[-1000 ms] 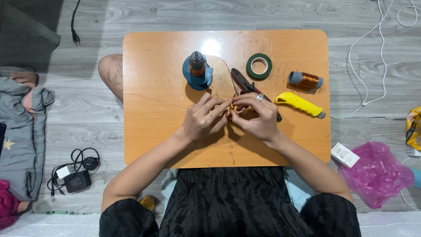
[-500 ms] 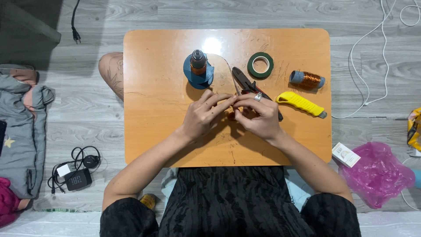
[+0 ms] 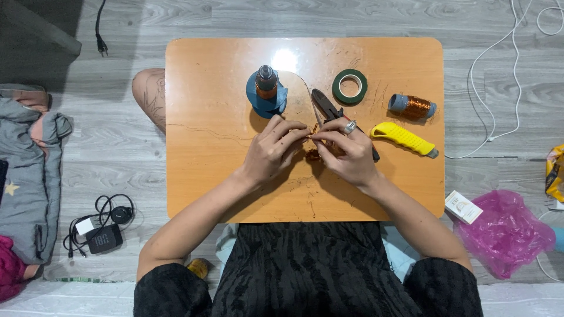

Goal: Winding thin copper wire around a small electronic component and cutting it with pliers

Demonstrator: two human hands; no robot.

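My left hand [image 3: 271, 149] and my right hand [image 3: 346, 151] meet at the middle of the small wooden table [image 3: 200, 176]. Between their fingertips they pinch a small bundle of thin copper wire [image 3: 312, 154]. A fine strand runs from it up to the upright wire spool on a blue base [image 3: 266, 89]. My right hand wears a ring and partly covers the black pliers [image 3: 326, 107].
A green tape roll [image 3: 349, 86], a lying copper wire spool [image 3: 412, 106] and a yellow utility knife [image 3: 403, 138] sit at the table's right. On the floor: pink bag [image 3: 504, 232], small box [image 3: 463, 206], white cables, charger and cable [image 3: 101, 229], grey clothes [image 3: 26, 176].
Both hands stay together at the table's centre; fingers shift slightly on the copper wire. Nothing else moved.
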